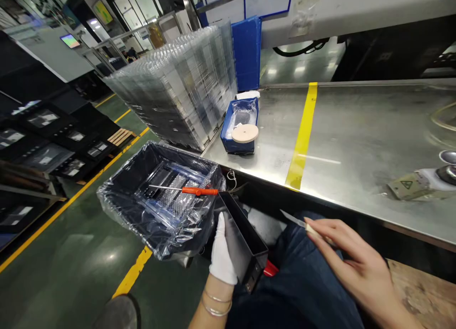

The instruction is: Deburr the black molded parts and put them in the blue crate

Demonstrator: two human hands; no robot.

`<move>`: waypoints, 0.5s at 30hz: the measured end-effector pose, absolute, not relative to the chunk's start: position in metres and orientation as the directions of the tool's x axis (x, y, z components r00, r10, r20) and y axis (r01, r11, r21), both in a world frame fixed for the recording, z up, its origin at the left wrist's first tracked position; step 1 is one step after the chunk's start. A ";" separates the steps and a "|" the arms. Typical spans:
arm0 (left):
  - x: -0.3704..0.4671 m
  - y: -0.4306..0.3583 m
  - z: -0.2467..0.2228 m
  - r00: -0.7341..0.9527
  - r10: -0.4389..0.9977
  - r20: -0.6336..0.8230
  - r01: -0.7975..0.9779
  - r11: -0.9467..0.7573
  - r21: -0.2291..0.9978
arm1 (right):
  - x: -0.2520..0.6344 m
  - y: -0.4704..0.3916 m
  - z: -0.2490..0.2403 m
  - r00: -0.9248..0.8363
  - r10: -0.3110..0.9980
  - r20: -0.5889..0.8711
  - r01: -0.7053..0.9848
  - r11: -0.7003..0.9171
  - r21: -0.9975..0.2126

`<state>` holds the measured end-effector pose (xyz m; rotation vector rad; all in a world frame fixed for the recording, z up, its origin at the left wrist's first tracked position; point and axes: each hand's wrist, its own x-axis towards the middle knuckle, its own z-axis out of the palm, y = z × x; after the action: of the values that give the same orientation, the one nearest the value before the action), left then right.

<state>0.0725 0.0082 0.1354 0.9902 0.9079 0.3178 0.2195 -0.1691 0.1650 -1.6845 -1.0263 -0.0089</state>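
Note:
My left hand point(223, 255), in a white glove, grips a long black open-topped box point(237, 246) by its side, tilted over my lap. The bare right hand point(351, 253) pinches the pale handle of a small knife point(297, 219), its thin blade pointing left toward the black box with a gap between them. Just left of the box, an orange-handled screwdriver point(199, 191) lies across a dark bin point(123, 177) lined with clear plastic. Inside that bin are clear and dark plastic pieces, partly covered by the liner.
A steel table point(356, 129) with a yellow tape stripe point(302, 139) stretches ahead. On it are a blue tray point(238, 147) with a round beige disc point(245, 133), tall stacked clear trays point(185, 86), and a device with a warning label point(409, 185) at right. Black crates stand left.

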 end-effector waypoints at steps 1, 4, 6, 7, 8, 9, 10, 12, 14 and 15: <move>0.072 0.010 0.136 0.604 0.586 -0.540 0.134 0.594 0.793 | 0.220 -0.174 0.168 0.612 0.641 0.464 0.621 -0.027 -0.783; 0.068 0.015 0.137 0.579 0.515 -0.632 -0.010 0.780 0.626 | 0.213 -0.186 0.173 0.453 0.824 0.340 0.586 0.012 -0.810; 0.066 0.015 0.139 0.545 0.490 -0.680 -0.113 0.847 0.520 | 0.203 -0.188 0.173 0.340 0.912 0.230 0.529 0.017 -0.849; 0.066 0.014 0.140 0.527 0.488 -0.696 -0.138 0.857 0.497 | 0.199 -0.188 0.173 0.305 0.934 0.184 0.498 0.009 -0.867; 0.067 0.013 0.143 0.506 0.480 -0.717 -0.150 0.867 0.475 | 0.195 -0.188 0.173 0.280 0.948 0.152 0.474 0.001 -0.881; 0.068 0.012 0.146 0.485 0.467 -0.740 -0.158 0.879 0.450 | 0.192 -0.187 0.173 0.257 0.958 0.126 0.458 -0.006 -0.889; 0.070 0.011 0.150 0.471 0.443 -0.763 -0.172 0.894 0.414 | 0.191 -0.186 0.172 0.233 0.967 0.105 0.448 -0.011 -0.894; 0.075 0.009 0.159 0.439 0.391 -0.809 -0.241 0.919 0.313 | 0.190 -0.185 0.172 0.194 0.977 0.084 0.445 -0.011 -0.896; 0.079 0.008 0.167 0.409 0.369 -0.834 -0.343 0.910 0.235 | 0.190 -0.184 0.171 0.213 0.970 0.113 0.463 0.002 -0.886; 0.080 0.008 0.170 0.411 0.368 -0.834 -0.374 0.903 0.214 | 0.190 -0.183 0.170 0.233 0.962 0.142 0.473 0.015 -0.881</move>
<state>0.0798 0.0076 0.1698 -0.0063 1.0482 0.4666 0.1897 -0.1835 0.1702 -1.5999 -1.3759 0.6785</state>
